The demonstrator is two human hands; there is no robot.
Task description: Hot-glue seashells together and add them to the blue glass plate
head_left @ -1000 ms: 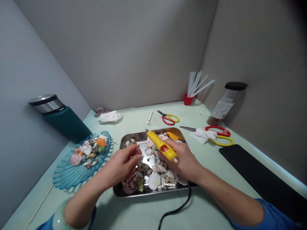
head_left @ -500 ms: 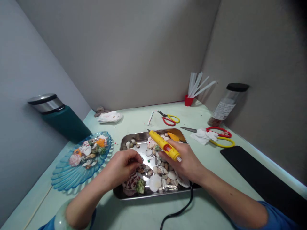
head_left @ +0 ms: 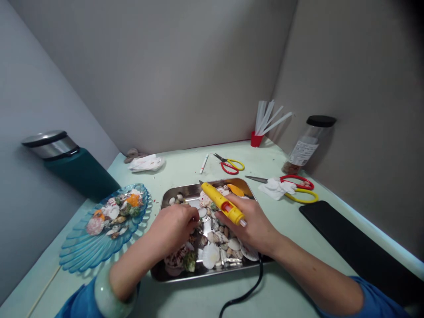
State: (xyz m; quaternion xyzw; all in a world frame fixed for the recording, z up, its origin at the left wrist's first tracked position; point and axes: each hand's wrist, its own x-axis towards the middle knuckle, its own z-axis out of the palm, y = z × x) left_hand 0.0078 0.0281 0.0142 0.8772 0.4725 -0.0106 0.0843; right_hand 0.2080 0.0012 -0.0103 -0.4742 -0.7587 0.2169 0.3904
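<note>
A yellow hot glue gun (head_left: 222, 204) is gripped in my right hand (head_left: 255, 223), its dark nozzle tilted up and to the left over a metal tray (head_left: 212, 277). A black cord runs down from it. My left hand (head_left: 175, 223) reaches over the left half of the tray with curled fingers; the fingertips are partly hidden, and I cannot make out what they hold, if anything. Inside the tray lie many shells, among them a white scallop shell (head_left: 211, 256), small stones and a green mossy piece (head_left: 190, 261). An orange shell (head_left: 236, 190) rests at the back.
At the left, a blue shell-shaped dish (head_left: 82, 251) holds shells, near a teal bottle (head_left: 81, 172). Behind the tray lie a marker (head_left: 204, 164), small scissors (head_left: 230, 164) and tissue (head_left: 146, 163). Large scissors (head_left: 300, 195), a jar (head_left: 306, 145), glue sticks (head_left: 265, 118) and a black mat (head_left: 351, 238) are at right.
My left hand has moved slightly forward and right over the tray, with its back turned more upward. The glue gun stays in my right hand. The whole view has shifted a little.
</note>
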